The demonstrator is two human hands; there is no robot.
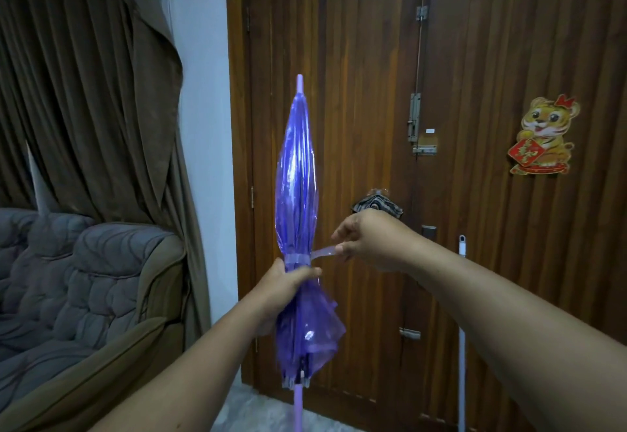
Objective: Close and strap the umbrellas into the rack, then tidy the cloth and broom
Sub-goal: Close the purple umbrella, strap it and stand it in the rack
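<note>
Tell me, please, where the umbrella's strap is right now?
In the head view, the strap is centre frame, wrapped round the purple umbrella just above the left hand, its free end pinched by the right hand.

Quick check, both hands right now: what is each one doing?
Left hand: grips the folded purple umbrella just below its strap band.
Right hand: pinches the loose end of the strap, pulling it sideways.

- Left arm reaches forward from the lower left; the left hand has its fingers curled round the umbrella.
- Right arm comes in from the lower right; the right hand pinches the strap between fingertips.
</note>
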